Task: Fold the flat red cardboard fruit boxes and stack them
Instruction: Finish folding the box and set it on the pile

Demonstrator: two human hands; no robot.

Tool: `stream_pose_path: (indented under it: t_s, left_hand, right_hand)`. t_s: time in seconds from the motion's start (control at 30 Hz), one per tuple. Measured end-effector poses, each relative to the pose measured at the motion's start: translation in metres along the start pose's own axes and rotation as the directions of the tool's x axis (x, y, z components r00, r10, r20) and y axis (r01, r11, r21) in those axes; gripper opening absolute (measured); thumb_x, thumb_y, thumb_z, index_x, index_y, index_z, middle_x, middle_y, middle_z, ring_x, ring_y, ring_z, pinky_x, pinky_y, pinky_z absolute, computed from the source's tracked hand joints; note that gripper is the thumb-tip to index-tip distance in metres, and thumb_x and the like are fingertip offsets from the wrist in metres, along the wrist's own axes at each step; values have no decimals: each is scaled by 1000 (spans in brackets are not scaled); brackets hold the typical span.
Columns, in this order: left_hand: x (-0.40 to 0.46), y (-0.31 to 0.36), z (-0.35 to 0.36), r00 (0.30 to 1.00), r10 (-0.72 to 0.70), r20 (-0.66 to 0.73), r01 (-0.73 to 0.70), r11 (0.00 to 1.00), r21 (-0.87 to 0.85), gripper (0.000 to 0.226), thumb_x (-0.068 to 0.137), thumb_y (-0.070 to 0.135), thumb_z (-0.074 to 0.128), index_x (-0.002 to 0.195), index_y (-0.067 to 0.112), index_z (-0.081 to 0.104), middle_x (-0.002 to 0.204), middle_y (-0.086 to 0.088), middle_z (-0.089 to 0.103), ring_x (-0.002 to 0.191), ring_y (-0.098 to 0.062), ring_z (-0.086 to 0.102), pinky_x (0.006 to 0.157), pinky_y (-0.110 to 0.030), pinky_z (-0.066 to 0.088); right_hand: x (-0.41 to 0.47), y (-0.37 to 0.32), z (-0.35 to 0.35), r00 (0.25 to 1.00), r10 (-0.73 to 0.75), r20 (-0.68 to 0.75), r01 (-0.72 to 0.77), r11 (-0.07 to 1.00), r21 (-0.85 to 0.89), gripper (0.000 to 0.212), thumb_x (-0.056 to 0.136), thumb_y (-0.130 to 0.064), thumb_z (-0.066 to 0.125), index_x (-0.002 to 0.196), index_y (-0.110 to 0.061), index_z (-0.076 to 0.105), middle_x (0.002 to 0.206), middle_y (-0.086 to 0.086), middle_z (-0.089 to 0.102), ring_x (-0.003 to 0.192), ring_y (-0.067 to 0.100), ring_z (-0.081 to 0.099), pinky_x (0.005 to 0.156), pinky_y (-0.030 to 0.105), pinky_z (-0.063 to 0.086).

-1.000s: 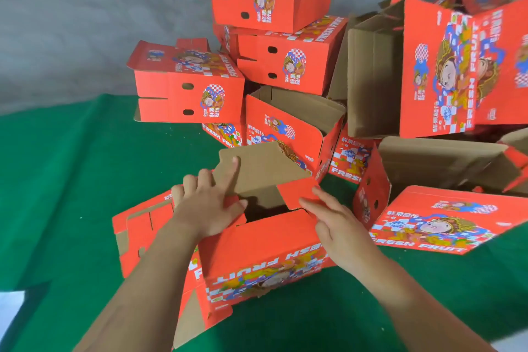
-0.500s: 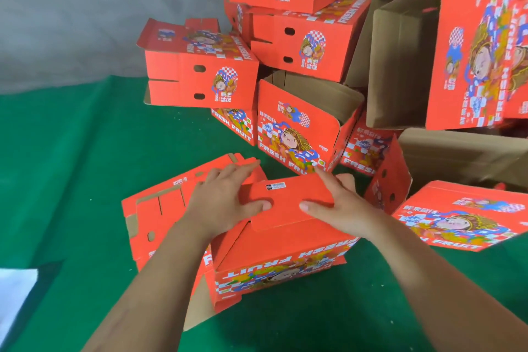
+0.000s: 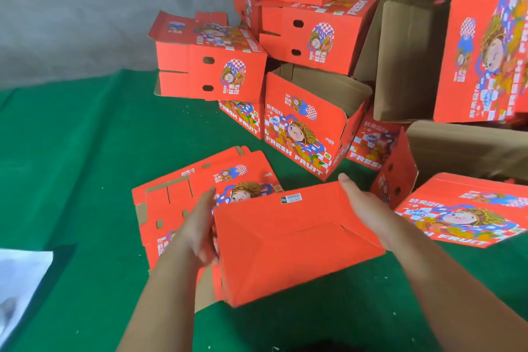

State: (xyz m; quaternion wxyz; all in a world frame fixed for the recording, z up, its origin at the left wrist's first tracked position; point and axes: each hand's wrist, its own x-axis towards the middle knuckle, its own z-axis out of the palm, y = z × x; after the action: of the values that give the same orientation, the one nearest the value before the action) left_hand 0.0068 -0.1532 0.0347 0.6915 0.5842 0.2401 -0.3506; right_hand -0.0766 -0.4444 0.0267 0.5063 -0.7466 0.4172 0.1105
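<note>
A folded red fruit box [image 3: 288, 243] is held between my two hands, its closed plain red bottom turned up toward me. My left hand [image 3: 197, 228] presses flat against its left side, fingers fairly straight. My right hand [image 3: 363, 208] lies flat along its right side, fingers pointing away from me. Under and left of it lies a flat unfolded red box [image 3: 185, 197] on the green cloth [image 3: 80, 168]. Behind is a pile of folded red boxes [image 3: 311, 34].
An open-topped box [image 3: 308, 128] stands just beyond my hands. Another box [image 3: 463, 208] lies on its side at the right, with more tilted boxes [image 3: 483, 43] above it. A grey wall [image 3: 85, 8] is behind. Something white [image 3: 20, 280] lies at the lower left.
The bottom flaps went from open to closed. My hands moved from the top of the flaps to the box's two sides, and the box tipped so its bottom faces me.
</note>
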Motion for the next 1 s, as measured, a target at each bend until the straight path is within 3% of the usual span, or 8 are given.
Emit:
stream_pose_path:
  t_s: [0.1,0.27,0.33,0.43,0.53,0.73,0.87,1.0]
  left_hand:
    - [-10,-20,1,993,-59,101,65,997,-51,40,95,49,58,109,21,83,89,-10,78,69,-27,74,64,-33,59]
    - [-24,-15,20,870,469,-153,-491,799,-348,44,97,15,61,138,32,56,99,5,79,73,-15,73,55,-28,57]
    - [-29,-7,20,921,371,-121,-388,834,-393,50,94,21,65,143,25,56,121,-12,74,84,-25,73,63,-37,61]
    - [-36,-10,21,955,97,281,-17,961,-276,46,92,49,60,116,15,80,116,-18,76,91,-33,77,69,-47,63]
    - [-33,-26,26,961,225,162,-167,937,-307,47,93,51,66,130,23,71,121,-10,76,103,-30,76,74,-47,63]
    - [-46,-31,52,842,536,63,-478,794,-375,74,76,35,90,138,25,52,128,-8,72,107,-32,75,81,-67,58]
    - [-54,-3,94,874,486,-12,-485,868,-108,27,100,23,66,123,12,57,115,-12,70,59,-3,66,56,-17,52]
    - [-86,6,149,821,571,-19,-564,803,-192,54,100,23,66,146,29,38,93,-9,67,69,-19,69,62,-22,57]
  right_hand:
    - [-17,-1,-4,1000,14,-27,-13,1000,28,107,78,-94,36,143,-12,57,147,15,55,134,34,52,112,42,37]
    - [-38,-31,-33,980,-104,-171,154,939,309,37,87,-42,58,104,-11,69,93,9,76,81,16,74,77,33,49]
    - [-44,-36,-41,968,-183,-171,234,903,360,19,88,-23,58,100,-14,71,104,18,74,86,22,72,78,36,49]
    - [-59,-44,-44,911,-351,-215,404,863,304,29,88,-12,54,108,-19,74,123,14,71,102,28,66,97,45,53]
    - [-71,-39,-48,825,-520,-220,560,806,191,60,91,6,40,113,-37,76,97,-13,79,85,13,71,74,24,57]
    - [-67,-28,-55,692,-641,-333,547,766,-337,78,83,-34,43,160,-33,30,139,15,47,135,37,39,116,45,28]
    - [-77,-24,-57,667,-669,-328,600,743,-295,92,81,-55,47,161,-45,4,171,11,-5,157,28,-9,126,45,-2]
    - [-88,-17,-75,522,-822,-225,725,567,-390,102,74,-78,49,158,-49,1,168,-7,-21,156,19,-23,123,36,-7]
